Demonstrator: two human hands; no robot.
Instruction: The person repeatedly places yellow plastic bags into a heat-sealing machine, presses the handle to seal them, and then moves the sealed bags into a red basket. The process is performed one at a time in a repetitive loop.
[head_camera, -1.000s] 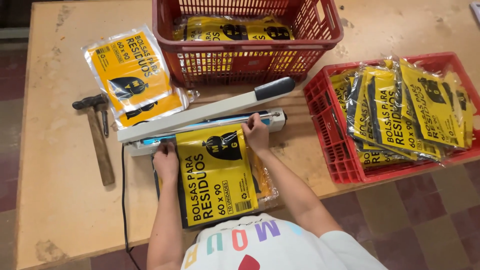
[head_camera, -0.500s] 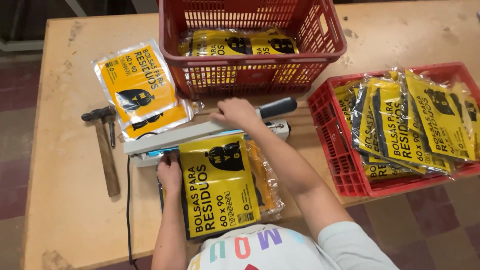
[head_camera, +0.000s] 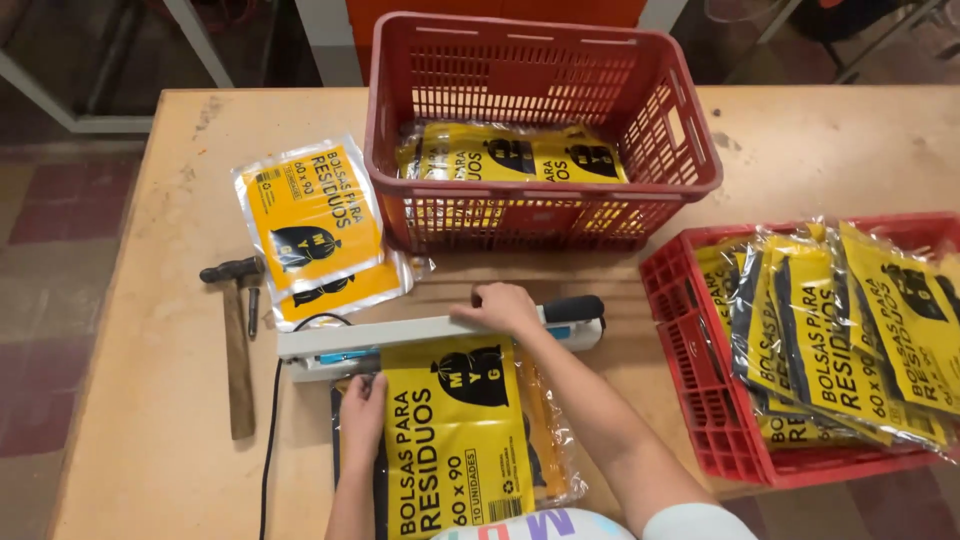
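A yellow and black plastic packet (head_camera: 455, 445) lies on the wooden table with its top edge under the closed arm of a white impulse sealer (head_camera: 400, 337). My right hand (head_camera: 503, 307) presses flat on the sealer arm near its black handle (head_camera: 573, 308). My left hand (head_camera: 362, 420) rests on the packet's left edge, fingers on the plastic, holding it in place.
A tall red basket (head_camera: 545, 205) with yellow packets stands behind the sealer. A lower red crate (head_camera: 690, 370) on the right is stacked with several packets. Two loose packets (head_camera: 315, 225) and a hammer (head_camera: 237, 345) lie at the left. The sealer's black cord (head_camera: 268, 450) runs toward the front edge.
My right hand left the packet's top corner, moved onto the sealer arm and pushed it down from raised to closed. The left hand stayed on the packet.
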